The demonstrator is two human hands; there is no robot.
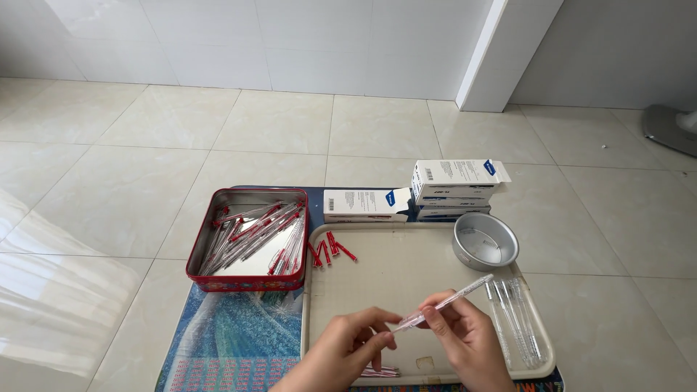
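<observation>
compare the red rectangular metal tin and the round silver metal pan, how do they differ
The red rectangular metal tin is a wide tray with red outer walls; the round silver metal pan is smaller, circular and plain grey. The tin is packed with clear pens with red parts, while the pan looks nearly empty. The tin sits left of the beige tray; the pan rests on the tray's far right corner. Both are shallow, open metal containers.

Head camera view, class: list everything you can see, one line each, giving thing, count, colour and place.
Tin: one, red, left, on the blue mat.
Assembled pens: many, clear with red, in the tin.
Mat: one, blue patterned, under the tin.
Tray: one, cream, centre.
Pen caps: several, red, tray's upper left.
Round pan: one, silver, tray's upper right.
Clear barrels: several, tray's right edge.
Boxes: several, white, behind the tray.
Left hand: near the tip of a clear pen barrel.
Right hand: holding pen barrel.
</observation>
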